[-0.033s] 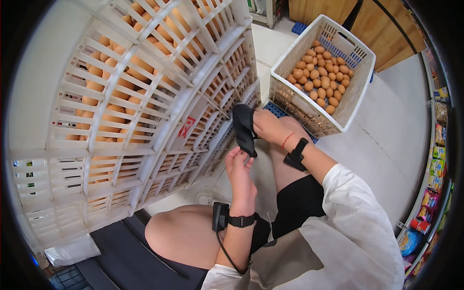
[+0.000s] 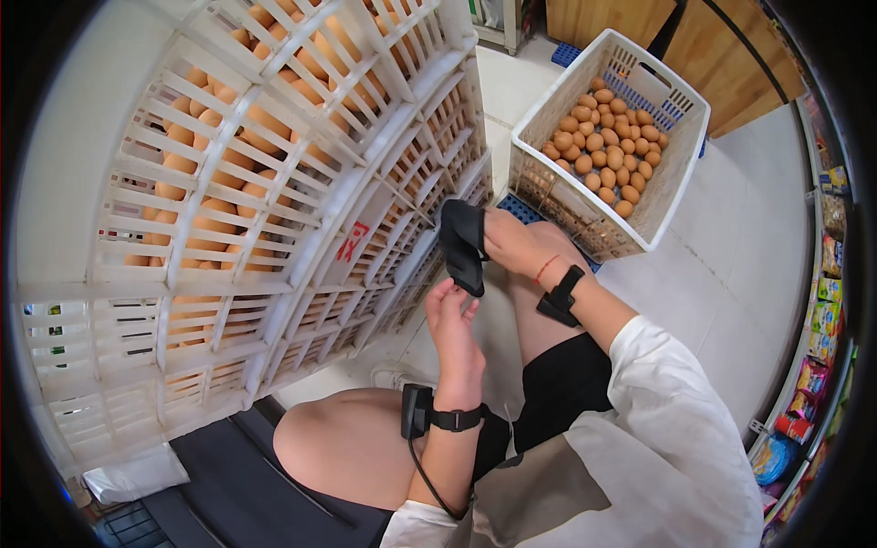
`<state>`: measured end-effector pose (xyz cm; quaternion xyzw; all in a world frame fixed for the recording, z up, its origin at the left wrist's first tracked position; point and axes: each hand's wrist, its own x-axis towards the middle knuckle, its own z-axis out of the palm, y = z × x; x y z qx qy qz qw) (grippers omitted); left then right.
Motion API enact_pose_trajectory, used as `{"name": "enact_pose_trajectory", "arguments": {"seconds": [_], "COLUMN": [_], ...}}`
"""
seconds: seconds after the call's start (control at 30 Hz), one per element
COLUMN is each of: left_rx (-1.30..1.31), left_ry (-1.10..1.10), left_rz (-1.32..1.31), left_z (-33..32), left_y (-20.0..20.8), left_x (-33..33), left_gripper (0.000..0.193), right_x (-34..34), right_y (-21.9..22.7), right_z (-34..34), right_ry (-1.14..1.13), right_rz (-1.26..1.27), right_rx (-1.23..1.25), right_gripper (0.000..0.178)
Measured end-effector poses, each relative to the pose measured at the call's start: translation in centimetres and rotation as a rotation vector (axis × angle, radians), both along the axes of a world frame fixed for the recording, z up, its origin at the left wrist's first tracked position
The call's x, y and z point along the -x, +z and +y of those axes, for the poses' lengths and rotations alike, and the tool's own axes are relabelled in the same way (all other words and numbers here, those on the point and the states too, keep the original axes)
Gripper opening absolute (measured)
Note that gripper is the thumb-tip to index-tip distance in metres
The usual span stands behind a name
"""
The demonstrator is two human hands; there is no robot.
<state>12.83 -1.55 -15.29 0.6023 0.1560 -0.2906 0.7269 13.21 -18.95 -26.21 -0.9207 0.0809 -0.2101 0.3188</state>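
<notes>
A soft black piece (image 2: 461, 239), folded and glove-like, is held up between my hands in front of the stacked crates; its exact kind is not clear. My right hand (image 2: 516, 243) grips its upper right part, with the fingertips partly hidden behind it. Below, my left hand (image 2: 449, 315) pinches its lower end between thumb and fingers. Beyond my right hand stands an open white plastic crate (image 2: 585, 208) with many brown eggs (image 2: 610, 137) lying in its bottom. Close on the left rises a stack of white slatted crates (image 2: 315, 315), brown eggs showing through the slats.
A blue slotted base (image 2: 521, 208) lies under the open crate on the tiled floor (image 2: 708, 247). Wooden panels (image 2: 744, 68) stand behind it. Shelves of colourful packets (image 2: 827, 315) line the right side. A white bag (image 2: 137, 473) sits at lower left.
My right hand and the top of the black piece have shifted very slightly right and down. My left hand stays in place, still pinching the lower end.
</notes>
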Motion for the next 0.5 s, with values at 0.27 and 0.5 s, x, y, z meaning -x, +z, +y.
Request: {"name": "enact_pose_trajectory", "arguments": {"seconds": [0.27,0.5], "left_rx": [0.004,-0.023], "left_ry": [0.023,0.018], "left_rz": [-0.025,-0.021], "left_z": [0.4,1.5], "left_y": [1.2,0.5], "left_x": [0.2,0.4], "left_gripper": [0.031,0.032], "right_x": [1.4,-0.2], "right_y": [5.8,4.9], "right_z": [-1.1,-0.9], "right_ry": [-0.088,0.027], "right_rz": [-0.293,-0.322], "right_rx": [-1.109,-0.401], "right_gripper": [0.028,0.029]}}
